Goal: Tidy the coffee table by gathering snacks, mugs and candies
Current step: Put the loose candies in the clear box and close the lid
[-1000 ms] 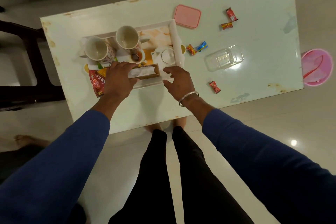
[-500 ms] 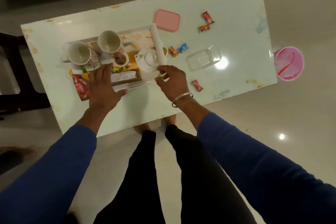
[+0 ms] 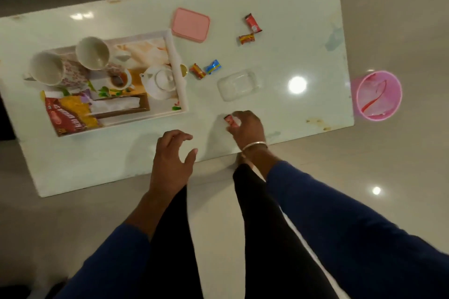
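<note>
Your right hand (image 3: 246,128) pinches a red candy (image 3: 230,121) at its fingertips. Beyond them lie an orange-red candy (image 3: 197,71) touching a blue candy (image 3: 213,67); two mugs (image 3: 70,62) and a snack packet (image 3: 70,114) sit in the tray (image 3: 181,94) to their left.

A round pink plastic bin (image 3: 376,95) is being seen on the glossy pale tiled floor (image 3: 401,177), just beside the right end of the table, and a red streak is showing inside it. Bright ceiling light is being reflected in a spot on the floor below the bin. A pair of dark trouser legs (image 3: 262,238) is being seen from above against the tiles, reaching down to the bottom edge. Along the top and left edges, only a dark, blurred area is being shown, and what is standing there cannot be made out.
</note>
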